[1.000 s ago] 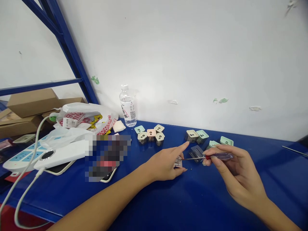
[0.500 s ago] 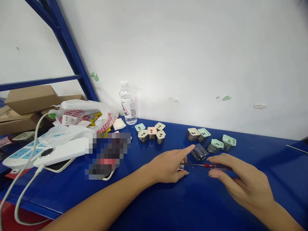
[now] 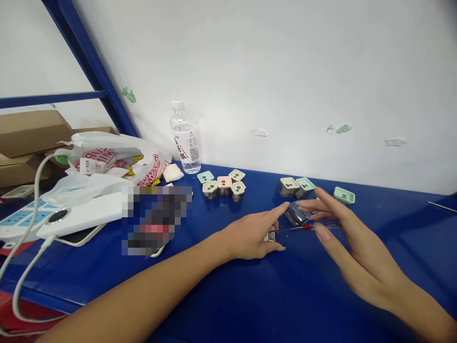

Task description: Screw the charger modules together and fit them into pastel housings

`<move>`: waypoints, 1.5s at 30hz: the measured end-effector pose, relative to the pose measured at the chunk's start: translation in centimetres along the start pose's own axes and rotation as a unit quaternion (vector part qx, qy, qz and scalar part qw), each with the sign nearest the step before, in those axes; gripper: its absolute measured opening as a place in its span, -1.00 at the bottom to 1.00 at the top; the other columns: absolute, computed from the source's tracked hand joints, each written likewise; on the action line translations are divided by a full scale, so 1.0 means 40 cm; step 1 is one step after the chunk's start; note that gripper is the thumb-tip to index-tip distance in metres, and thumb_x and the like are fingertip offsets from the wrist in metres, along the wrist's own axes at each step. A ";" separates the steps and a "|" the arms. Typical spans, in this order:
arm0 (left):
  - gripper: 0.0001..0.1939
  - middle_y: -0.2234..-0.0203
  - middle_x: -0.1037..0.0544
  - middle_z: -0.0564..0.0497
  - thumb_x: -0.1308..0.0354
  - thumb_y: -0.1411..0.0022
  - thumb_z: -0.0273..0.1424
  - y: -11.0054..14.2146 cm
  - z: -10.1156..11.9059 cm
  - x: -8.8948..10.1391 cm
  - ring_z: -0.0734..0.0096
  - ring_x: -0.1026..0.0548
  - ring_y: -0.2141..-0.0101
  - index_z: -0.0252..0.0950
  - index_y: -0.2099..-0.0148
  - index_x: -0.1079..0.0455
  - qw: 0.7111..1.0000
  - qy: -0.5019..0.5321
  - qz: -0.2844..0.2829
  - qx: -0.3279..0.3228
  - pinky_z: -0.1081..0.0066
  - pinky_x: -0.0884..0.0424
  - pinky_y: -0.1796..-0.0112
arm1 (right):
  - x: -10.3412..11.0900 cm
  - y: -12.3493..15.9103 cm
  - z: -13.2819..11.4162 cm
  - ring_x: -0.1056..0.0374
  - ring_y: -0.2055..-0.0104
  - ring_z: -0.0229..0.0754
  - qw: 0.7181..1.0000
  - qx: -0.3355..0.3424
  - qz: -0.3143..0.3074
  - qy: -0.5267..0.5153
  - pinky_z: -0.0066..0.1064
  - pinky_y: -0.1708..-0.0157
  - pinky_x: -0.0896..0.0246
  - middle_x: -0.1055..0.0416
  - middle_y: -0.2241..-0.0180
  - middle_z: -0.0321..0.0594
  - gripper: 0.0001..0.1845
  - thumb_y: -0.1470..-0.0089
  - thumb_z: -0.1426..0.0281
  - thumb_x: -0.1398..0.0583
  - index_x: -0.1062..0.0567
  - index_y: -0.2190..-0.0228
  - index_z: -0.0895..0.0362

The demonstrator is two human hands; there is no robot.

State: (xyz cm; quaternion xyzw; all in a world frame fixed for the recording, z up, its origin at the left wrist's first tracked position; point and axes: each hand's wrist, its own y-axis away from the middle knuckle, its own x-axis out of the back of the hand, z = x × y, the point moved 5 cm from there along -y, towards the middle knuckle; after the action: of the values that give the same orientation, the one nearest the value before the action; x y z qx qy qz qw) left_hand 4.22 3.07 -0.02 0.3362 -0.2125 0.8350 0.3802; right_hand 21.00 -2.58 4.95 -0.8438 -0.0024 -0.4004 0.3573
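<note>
My left hand is closed round a small pencil sharpener part, pale with metal showing, and holds it down on the blue table. Its index finger points toward a clear dark sharpener container lying just beyond. In my right hand is a screwdriver with a red and see-through handle; thumb and fingers grip the handle. The thin shaft reaches left, its tip at the sharpener part and partly hidden by my left fingers. A tiny dark piece, perhaps a screw, lies below the shaft.
Several two-hole pencil sharpeners with a pink one among them stand left of centre. More stand at right, including a mint one. A water bottle, plastic bag, power strip and white power bank are at left.
My right fingers have shifted and re-gripped along the screwdriver handle, opening out a little. The left hand keeps hold of the sharpener part. The view has tilted slightly downward.
</note>
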 end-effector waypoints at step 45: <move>-0.04 -0.02 -0.49 -0.25 -0.26 -0.29 -0.25 -0.001 -0.001 -0.001 0.10 -0.48 0.02 -0.32 -0.50 0.25 1.000 0.004 -0.014 -0.010 0.16 -0.40 -0.01 | 0.004 -0.004 0.007 -0.55 0.15 -0.15 0.996 -0.006 0.074 -0.055 -0.34 0.27 -0.53 -0.61 0.07 -0.22 -0.37 -0.31 0.48 -0.15 -0.24 -0.32 -0.16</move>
State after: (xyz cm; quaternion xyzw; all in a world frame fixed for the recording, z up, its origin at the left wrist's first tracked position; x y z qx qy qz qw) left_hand 4.24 3.11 -0.07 0.3318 -0.2144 0.8288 0.3962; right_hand 21.26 -2.32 5.05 -0.8647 0.0429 -0.3256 0.3802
